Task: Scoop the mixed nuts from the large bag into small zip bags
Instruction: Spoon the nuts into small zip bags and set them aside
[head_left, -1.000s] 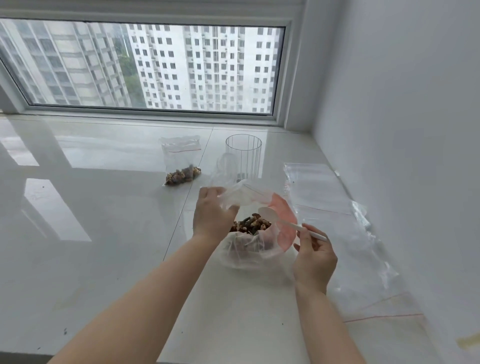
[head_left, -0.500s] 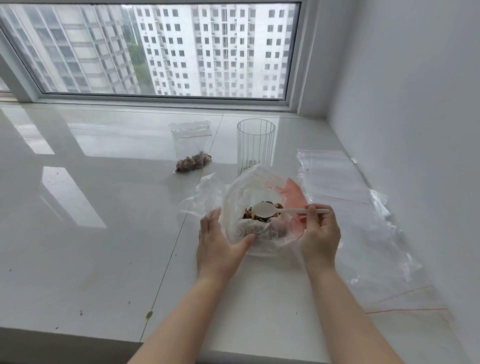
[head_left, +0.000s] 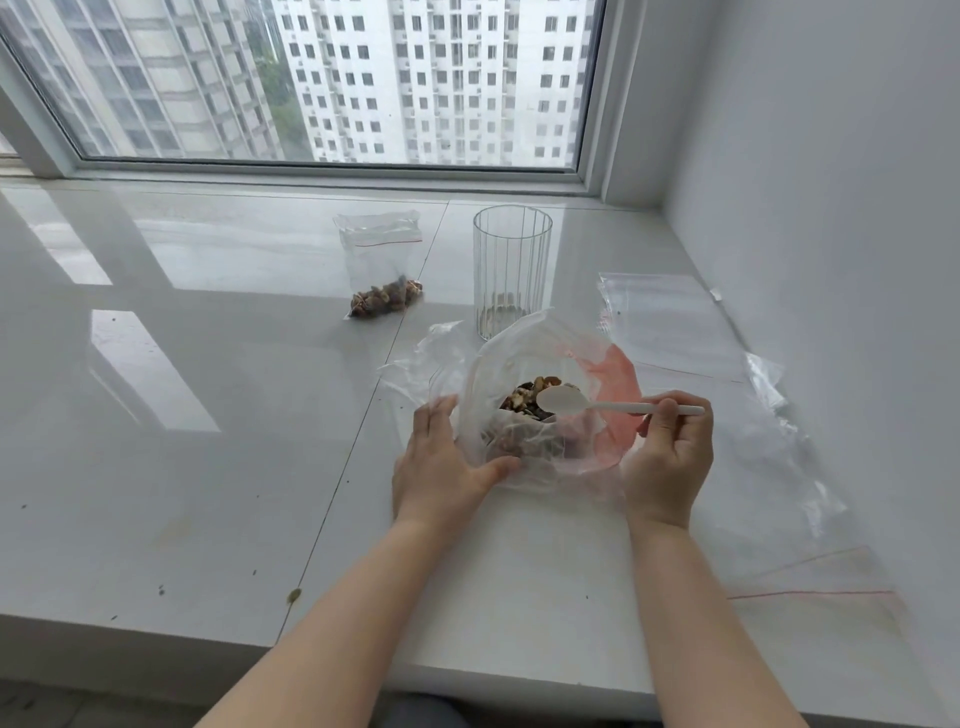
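Note:
The large clear bag (head_left: 498, 364) with a red patch stands open on the white sill, mixed nuts (head_left: 530, 397) showing inside. My left hand (head_left: 441, 467) lies with straight fingers against the bag's left side, thumb under its front. My right hand (head_left: 667, 452) pinches the handle of a white plastic spoon (head_left: 563, 401), whose bowl hovers over the nuts. A small zip bag (head_left: 382, 265) with some nuts at its bottom lies farther back on the left.
A ribbed clear glass (head_left: 511, 270) stands just behind the large bag. Several flat empty zip bags (head_left: 675, 322) lie to the right along the wall. The sill's front edge (head_left: 156, 629) runs close below my forearms. The window closes the back.
My left hand dropped from the bag's top rim to its left side a second ago and has stayed there. The spoon has swung level over the nuts.

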